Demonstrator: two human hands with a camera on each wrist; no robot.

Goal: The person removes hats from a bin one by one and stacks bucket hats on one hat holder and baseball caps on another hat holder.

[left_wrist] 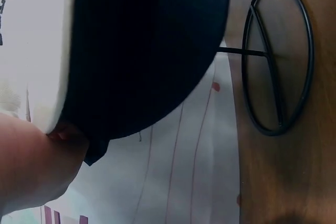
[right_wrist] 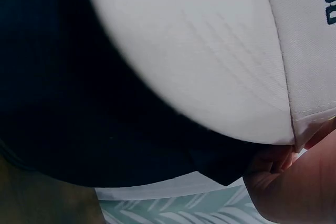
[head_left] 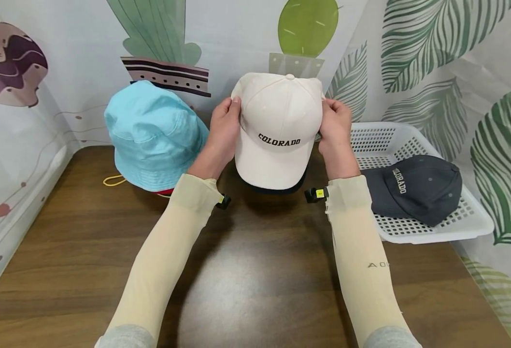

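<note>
A white baseball cap (head_left: 281, 106) with COLORADO across its front is held by its two sides in the middle of the head view, brim towards me. My left hand (head_left: 224, 128) pinches the lower left side, thumb on the outside. On the opposite side my right hand (head_left: 337, 133) grips the edge, its fingertips partly hidden. Directly under the white brim is a dark navy hat or cap (left_wrist: 152, 51), which the wrist views show close below. Beneath that, a thin black wire stand (left_wrist: 269, 59) with a round base stands on the table.
To the left, a light blue bucket hat (head_left: 151, 130) sits over something red, a yellow cord (head_left: 114, 182) beside it. On the right, a white plastic basket (head_left: 481, 227) holds a dark grey COLORADO cap (head_left: 429, 188). A patterned cloth (head_left: 238, 29) hangs behind the wooden table (head_left: 255, 290).
</note>
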